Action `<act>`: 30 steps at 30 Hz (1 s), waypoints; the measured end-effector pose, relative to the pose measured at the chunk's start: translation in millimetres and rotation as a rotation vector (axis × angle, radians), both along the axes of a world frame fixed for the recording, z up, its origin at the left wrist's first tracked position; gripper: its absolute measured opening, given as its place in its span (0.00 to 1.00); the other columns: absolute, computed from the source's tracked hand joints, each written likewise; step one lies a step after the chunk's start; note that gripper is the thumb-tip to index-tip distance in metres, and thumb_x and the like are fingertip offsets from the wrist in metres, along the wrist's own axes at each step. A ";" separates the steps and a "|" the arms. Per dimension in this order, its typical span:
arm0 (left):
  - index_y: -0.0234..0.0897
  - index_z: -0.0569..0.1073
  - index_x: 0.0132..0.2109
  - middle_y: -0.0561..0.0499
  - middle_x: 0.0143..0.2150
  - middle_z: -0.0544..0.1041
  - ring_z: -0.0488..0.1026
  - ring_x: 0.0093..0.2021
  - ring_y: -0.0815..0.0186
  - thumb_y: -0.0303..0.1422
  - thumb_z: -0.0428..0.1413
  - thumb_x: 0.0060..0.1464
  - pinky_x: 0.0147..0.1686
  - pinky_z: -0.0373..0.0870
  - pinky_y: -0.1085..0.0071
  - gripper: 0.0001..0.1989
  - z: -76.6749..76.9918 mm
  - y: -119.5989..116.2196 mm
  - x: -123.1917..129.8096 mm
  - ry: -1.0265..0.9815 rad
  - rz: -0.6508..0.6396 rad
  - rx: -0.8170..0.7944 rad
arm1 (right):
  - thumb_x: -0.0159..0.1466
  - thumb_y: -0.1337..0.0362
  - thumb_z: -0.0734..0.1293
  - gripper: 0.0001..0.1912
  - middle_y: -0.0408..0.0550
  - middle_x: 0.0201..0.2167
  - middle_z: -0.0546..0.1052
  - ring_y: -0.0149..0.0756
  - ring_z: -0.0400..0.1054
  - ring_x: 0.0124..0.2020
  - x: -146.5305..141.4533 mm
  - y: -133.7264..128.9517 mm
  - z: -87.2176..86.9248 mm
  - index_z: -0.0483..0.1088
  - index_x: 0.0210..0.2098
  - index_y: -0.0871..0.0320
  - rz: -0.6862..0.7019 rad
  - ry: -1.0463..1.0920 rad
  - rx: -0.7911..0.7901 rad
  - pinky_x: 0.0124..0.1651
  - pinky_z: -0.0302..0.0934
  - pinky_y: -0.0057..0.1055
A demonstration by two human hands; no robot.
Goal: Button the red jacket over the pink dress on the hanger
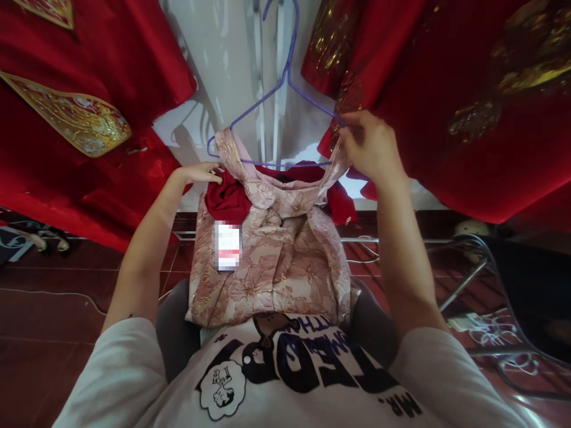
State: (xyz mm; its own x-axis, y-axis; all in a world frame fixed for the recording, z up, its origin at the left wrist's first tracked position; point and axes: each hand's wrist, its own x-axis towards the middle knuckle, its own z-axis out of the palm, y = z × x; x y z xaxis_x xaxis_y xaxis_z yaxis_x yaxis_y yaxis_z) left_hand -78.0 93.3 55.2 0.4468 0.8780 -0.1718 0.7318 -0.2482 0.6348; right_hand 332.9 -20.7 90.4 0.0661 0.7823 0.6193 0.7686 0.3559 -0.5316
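A pink brocade dress (259, 279) with gold patterning lies over my lap, its two straps looped over a purple wire hanger (263, 101). My right hand (372, 145) pinches the right strap together with the hanger's right shoulder. My left hand (200, 173) rests at the dark red cloth (228, 199) beside the left strap, its fingers bent at the cloth's upper edge; whether they grip it is unclear. A white tag (228, 245) hangs over the dress front below that cloth. More red cloth shows behind the neckline and at the right.
Red garments with gold embroidery (89, 122) hang at the left, and others (446, 107) at the right. A black chair with metal legs (526, 291) stands at the right. Cables and shoes (49, 241) are on the red tiled floor.
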 end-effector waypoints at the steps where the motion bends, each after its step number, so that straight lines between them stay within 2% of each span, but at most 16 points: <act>1: 0.38 0.77 0.44 0.43 0.50 0.82 0.78 0.50 0.54 0.41 0.63 0.37 0.51 0.75 0.65 0.24 1.8 1.7 0.3 0.041 -0.005 0.021 | 0.70 0.63 0.69 0.10 0.44 0.55 0.81 0.45 0.74 0.58 -3.5 3.0 1.4 0.72 0.49 0.44 0.007 0.001 -0.019 0.69 0.60 0.48; 4: 0.38 0.75 0.35 0.48 0.38 0.81 0.76 0.45 0.55 0.42 0.66 0.35 0.45 0.73 0.68 0.19 6.0 8.3 0.0 0.200 0.004 0.104 | 0.71 0.66 0.67 0.07 0.44 0.48 0.82 0.40 0.75 0.51 -11.3 9.6 4.4 0.70 0.47 0.46 -0.024 0.027 -0.045 0.62 0.64 0.40; 6: 0.39 0.73 0.30 0.52 0.29 0.76 0.75 0.40 0.57 0.44 0.68 0.36 0.40 0.69 0.70 0.18 9.3 11.0 -4.2 0.292 0.045 0.153 | 0.72 0.68 0.66 0.06 0.44 0.41 0.82 0.37 0.74 0.43 -13.5 12.1 5.2 0.70 0.44 0.48 -0.054 0.037 -0.033 0.56 0.65 0.36; 8: 0.38 0.72 0.29 0.54 0.25 0.72 0.72 0.37 0.60 0.46 0.67 0.39 0.37 0.64 0.71 0.18 12.6 10.8 -12.2 0.323 0.091 0.162 | 0.72 0.69 0.65 0.06 0.42 0.36 0.81 0.35 0.72 0.38 -13.9 13.3 5.1 0.70 0.42 0.50 -0.058 0.038 -0.006 0.50 0.66 0.33; 10: 0.38 0.72 0.29 0.54 0.26 0.71 0.70 0.35 0.63 0.48 0.66 0.43 0.36 0.61 0.72 0.19 14.8 8.7 -21.8 0.262 0.120 0.130 | 0.72 0.69 0.65 0.06 0.41 0.34 0.80 0.34 0.71 0.35 -13.6 13.5 4.6 0.70 0.42 0.49 -0.043 0.039 0.011 0.48 0.65 0.31; 12: 0.38 0.72 0.32 0.55 0.28 0.71 0.68 0.35 0.65 0.50 0.66 0.47 0.36 0.60 0.71 0.21 15.4 6.8 -29.0 0.111 0.149 0.108 | 0.72 0.70 0.65 0.07 0.41 0.33 0.80 0.33 0.70 0.34 -13.6 12.8 4.3 0.70 0.42 0.49 -0.036 0.041 0.014 0.47 0.65 0.30; 15: 0.37 0.69 0.35 0.56 0.31 0.68 0.64 0.36 0.70 0.52 0.65 0.56 0.39 0.61 0.72 0.24 18.9 8.1 -27.2 -0.158 0.274 0.255 | 0.71 0.70 0.66 0.08 0.41 0.33 0.80 0.33 0.69 0.34 -14.7 9.3 6.1 0.72 0.41 0.50 -0.044 0.044 0.006 0.47 0.66 0.31; 17: 0.35 0.66 0.36 0.58 0.32 0.64 0.60 0.37 0.75 0.46 0.63 0.65 0.42 0.61 0.74 0.21 28.2 9.6 -14.9 -0.236 0.412 0.449 | 0.71 0.70 0.67 0.07 0.42 0.33 0.80 0.33 0.70 0.34 -16.0 3.6 9.7 0.73 0.40 0.51 -0.053 0.038 0.006 0.47 0.66 0.31; 18: 0.34 0.64 0.36 0.59 0.32 0.61 0.57 0.36 0.76 0.39 0.62 0.68 0.43 0.61 0.76 0.18 35.3 9.0 -5.4 -0.229 0.470 0.527 | 0.70 0.70 0.68 0.06 0.42 0.32 0.80 0.34 0.71 0.34 -16.8 -0.5 12.3 0.74 0.40 0.52 -0.057 0.034 0.003 0.47 0.67 0.32; 20: 0.35 0.59 0.36 0.59 0.33 0.59 0.56 0.37 0.78 0.26 0.58 0.70 0.46 0.61 0.79 0.16 52.2 3.2 19.1 -0.254 0.580 0.704 | 0.68 0.69 0.71 0.05 0.43 0.31 0.81 0.34 0.73 0.33 -18.6 -10.8 18.4 0.76 0.37 0.53 -0.060 0.025 0.000 0.47 0.68 0.33; 21: 0.37 0.57 0.36 0.58 0.35 0.60 0.57 0.38 0.78 0.22 0.57 0.70 0.47 0.61 0.80 0.17 60.4 -2.5 33.1 -0.291 0.613 0.777 | 0.67 0.69 0.72 0.04 0.43 0.30 0.81 0.35 0.74 0.33 -19.7 -16.5 21.5 0.76 0.36 0.53 -0.059 0.021 0.001 0.47 0.69 0.33; 23: 0.39 0.54 0.35 0.56 0.36 0.60 0.61 0.40 0.77 0.22 0.54 0.72 0.46 0.64 0.79 0.19 72.7 -18.4 61.1 -0.405 0.576 0.899 | 0.65 0.69 0.74 0.04 0.43 0.29 0.82 0.35 0.76 0.32 -21.6 -27.7 27.2 0.78 0.35 0.54 -0.031 0.023 0.000 0.46 0.71 0.33; 25: 0.40 0.55 0.34 0.55 0.36 0.62 0.65 0.41 0.73 0.23 0.57 0.70 0.47 0.66 0.76 0.19 77.3 -36.7 83.7 -0.497 0.433 0.961 | 0.65 0.69 0.75 0.04 0.44 0.30 0.83 0.36 0.78 0.33 -21.7 -36.1 31.9 0.79 0.34 0.54 0.033 0.044 -0.011 0.44 0.72 0.32; 26: 0.40 0.57 0.35 0.55 0.35 0.64 0.66 0.40 0.71 0.26 0.58 0.70 0.47 0.67 0.73 0.17 77.1 -45.0 91.1 -0.502 0.352 0.948 | 0.65 0.69 0.75 0.03 0.45 0.30 0.84 0.36 0.79 0.33 -20.5 -38.3 34.2 0.80 0.34 0.55 0.068 0.063 -0.026 0.43 0.73 0.32; 28: 0.41 0.62 0.36 0.55 0.34 0.66 0.69 0.37 0.67 0.39 0.59 0.70 0.42 0.69 0.69 0.16 74.7 -56.5 96.2 -0.459 0.221 0.820 | 0.65 0.68 0.76 0.01 0.46 0.31 0.84 0.36 0.79 0.33 -14.5 -36.5 39.1 0.81 0.35 0.56 0.128 0.097 -0.079 0.44 0.73 0.32; 30: 0.41 0.64 0.35 0.54 0.32 0.67 0.69 0.34 0.67 0.55 0.61 0.64 0.37 0.68 0.68 0.24 73.7 -59.3 88.9 -0.445 0.146 0.678 | 0.66 0.66 0.75 0.01 0.46 0.31 0.84 0.33 0.78 0.32 -4.5 -25.9 44.2 0.82 0.37 0.57 0.168 0.128 -0.199 0.43 0.73 0.32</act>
